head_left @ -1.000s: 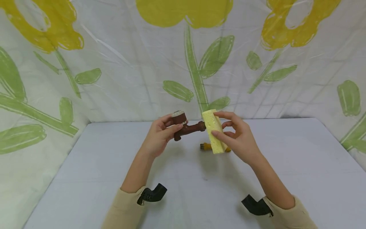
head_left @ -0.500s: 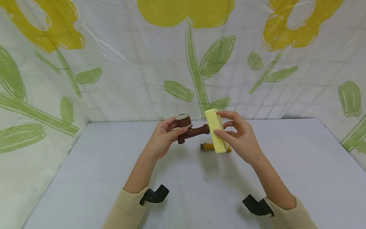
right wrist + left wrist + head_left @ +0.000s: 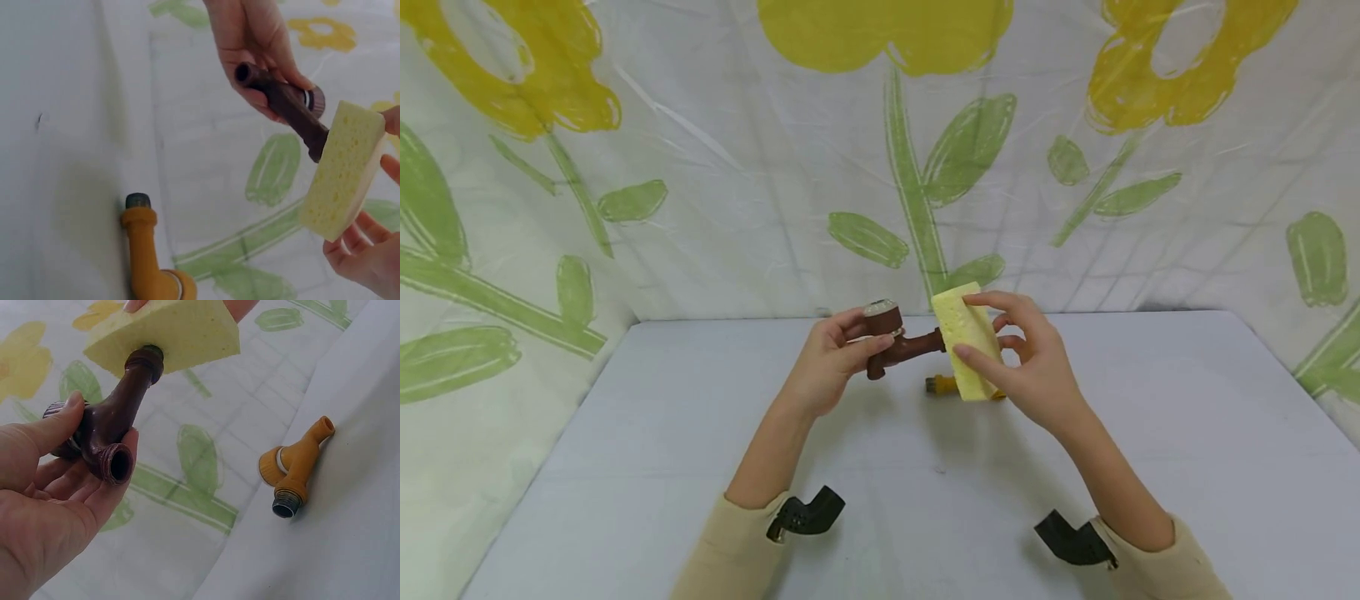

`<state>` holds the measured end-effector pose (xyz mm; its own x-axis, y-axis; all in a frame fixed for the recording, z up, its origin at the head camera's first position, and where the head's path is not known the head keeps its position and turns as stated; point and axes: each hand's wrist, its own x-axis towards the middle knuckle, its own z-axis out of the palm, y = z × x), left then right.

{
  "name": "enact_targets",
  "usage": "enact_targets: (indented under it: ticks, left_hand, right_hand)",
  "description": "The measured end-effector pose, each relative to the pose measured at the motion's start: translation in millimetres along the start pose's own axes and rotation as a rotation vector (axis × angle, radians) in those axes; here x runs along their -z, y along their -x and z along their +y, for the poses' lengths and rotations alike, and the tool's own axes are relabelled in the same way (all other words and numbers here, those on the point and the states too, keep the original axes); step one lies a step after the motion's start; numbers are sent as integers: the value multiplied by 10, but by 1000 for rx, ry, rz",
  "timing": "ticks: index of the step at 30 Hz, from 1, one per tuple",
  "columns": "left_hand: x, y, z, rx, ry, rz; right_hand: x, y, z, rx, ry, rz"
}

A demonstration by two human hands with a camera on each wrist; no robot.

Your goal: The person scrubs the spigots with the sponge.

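Observation:
My left hand (image 3: 822, 367) grips a dark brown tap (image 3: 916, 347) by its round knob end, thumb on the near side. The tap's open outlet (image 3: 117, 464) shows in the left wrist view. A pale yellow sponge (image 3: 972, 350) is pinched between the thumb and fingers of my right hand (image 3: 1039, 367). The sponge's face touches the threaded far end of the tap, which it partly hides in the head view. Both things are held above the table. Behind and below the sponge lies a second tap, orange-yellow (image 3: 299, 464), partly covered by the sponge in the head view.
A white-covered table (image 3: 880, 517) stretches under both hands. At its far edge hangs a white curtain (image 3: 715, 225) printed with yellow flowers and green leaves. Black camera mounts (image 3: 808, 511) sit on both sleeves.
My left hand has shifted slightly right and down with the brown tap. My right hand has turned the sponge, so more of its broad face shows in the head view.

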<state>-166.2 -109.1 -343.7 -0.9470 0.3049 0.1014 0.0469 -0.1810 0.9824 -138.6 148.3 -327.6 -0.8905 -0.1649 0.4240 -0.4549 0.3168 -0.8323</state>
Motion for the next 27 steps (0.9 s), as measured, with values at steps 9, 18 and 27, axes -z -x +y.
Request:
enact_targets:
  ticks: [9,18,27]
  left_hand:
    - [-46,-12,-19,11,1,35]
    - [-90,-13,2,22,66,91]
    - [-103,-15,-16,31,96,121]
  right_hand:
    - [-15,18,30,136,219,38]
    - [-50,21,-14,233,353,60]
    - [-63,19,-13,289,403,71]
